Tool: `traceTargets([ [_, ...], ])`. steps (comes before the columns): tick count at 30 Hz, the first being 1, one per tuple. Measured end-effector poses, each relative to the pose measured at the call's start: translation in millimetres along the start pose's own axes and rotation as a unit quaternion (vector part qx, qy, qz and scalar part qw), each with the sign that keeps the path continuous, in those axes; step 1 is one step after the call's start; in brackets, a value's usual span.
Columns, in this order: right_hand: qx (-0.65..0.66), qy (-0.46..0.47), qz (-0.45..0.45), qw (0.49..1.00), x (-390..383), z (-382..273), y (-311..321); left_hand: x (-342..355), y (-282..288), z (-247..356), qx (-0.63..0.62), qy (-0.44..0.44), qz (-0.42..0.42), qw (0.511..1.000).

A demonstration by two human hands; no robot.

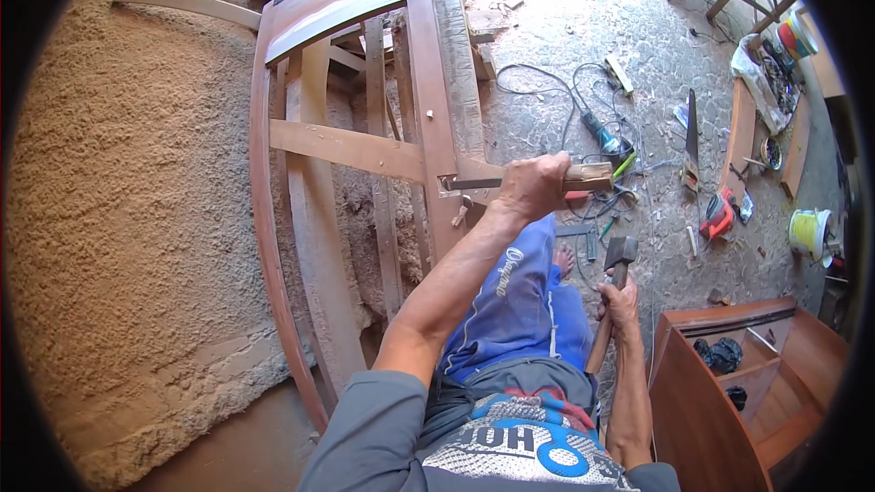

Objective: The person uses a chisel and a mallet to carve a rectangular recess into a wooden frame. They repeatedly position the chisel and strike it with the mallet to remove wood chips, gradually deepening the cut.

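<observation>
My left hand [533, 187] is closed round a chisel with a wooden handle [591, 179]. The chisel's blade [476, 184] points left, its tip at a small notch cut into the wooden frame [422, 55], where a crossbar [351, 148] meets the upright. Wood chips lie beside the notch. Lower and to the right, my right hand [621, 302] grips a hammer [622, 253] by its wooden handle, the metal head upward and apart from the chisel. The curved frame lies across timber beams.
A heap of sawdust [137, 191] fills the left. On the floor at right lie a corded power tool [602, 135], a handsaw [691, 141] and a red power tool [718, 214]. A bucket [808, 232] and a brown wooden cabinet [702, 392] stand farther right.
</observation>
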State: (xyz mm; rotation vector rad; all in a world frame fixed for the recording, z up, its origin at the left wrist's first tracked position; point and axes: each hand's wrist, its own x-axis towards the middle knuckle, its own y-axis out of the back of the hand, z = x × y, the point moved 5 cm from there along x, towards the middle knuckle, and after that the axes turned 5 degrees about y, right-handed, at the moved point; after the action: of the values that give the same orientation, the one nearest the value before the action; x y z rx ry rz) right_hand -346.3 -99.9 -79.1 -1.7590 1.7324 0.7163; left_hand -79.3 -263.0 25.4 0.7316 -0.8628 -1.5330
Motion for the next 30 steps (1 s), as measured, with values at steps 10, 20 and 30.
traceTargets([
  [10, 0.008, -0.008, 0.008, 1.000, 2, 2, 4, 7, -38, -12, -0.007, 0.055, -0.084, 0.995],
  [20, 0.000, 0.100, 0.007, 0.995, 35, -94, 0, 23, -49, -32, 0.029, 0.138, -0.107, 0.984],
  [30, -0.102, 0.150, -0.083, 0.980, 45, -134, -51, 19, -30, -34, -0.066, 0.106, -0.229, 0.965],
])
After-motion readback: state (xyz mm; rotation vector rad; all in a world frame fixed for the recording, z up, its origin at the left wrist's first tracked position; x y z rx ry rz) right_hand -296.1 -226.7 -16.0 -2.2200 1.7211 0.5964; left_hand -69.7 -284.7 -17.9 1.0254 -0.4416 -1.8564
